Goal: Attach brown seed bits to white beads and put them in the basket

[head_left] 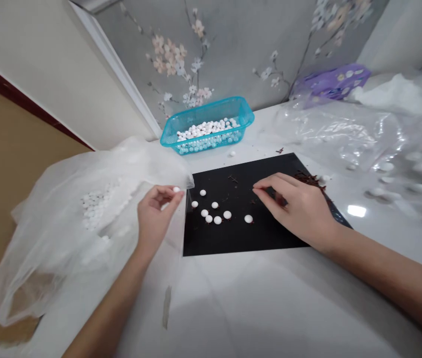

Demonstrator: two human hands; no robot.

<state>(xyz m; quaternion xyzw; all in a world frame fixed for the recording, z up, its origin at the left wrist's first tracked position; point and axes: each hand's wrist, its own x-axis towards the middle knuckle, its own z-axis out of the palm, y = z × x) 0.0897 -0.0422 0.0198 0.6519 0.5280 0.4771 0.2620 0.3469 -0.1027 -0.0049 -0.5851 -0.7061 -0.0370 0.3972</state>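
Note:
My left hand [153, 215] pinches a small white ball [176, 189] between thumb and fingertips, just off the left edge of a black board [211, 243]. Over the right half of the board is my right hand [300, 206], its thumb and forefinger pressed together; whatever may be between them is too small to make out. Several white balls lie on the board between my hands, a single white ball [248, 219] apart from the others. Small reddish-brown bits show at the lower edge of some. A pile of dark brown pieces [309, 180] sits behind my right hand, partly hidden by it.
At the back stands a blue plastic basket [207, 112] with many white balls in it. A clear plastic bag [61, 184] of white balls lies on the left. More clear plastic [337, 124], loose white pieces and a purple package [332, 82] occupy the right side.

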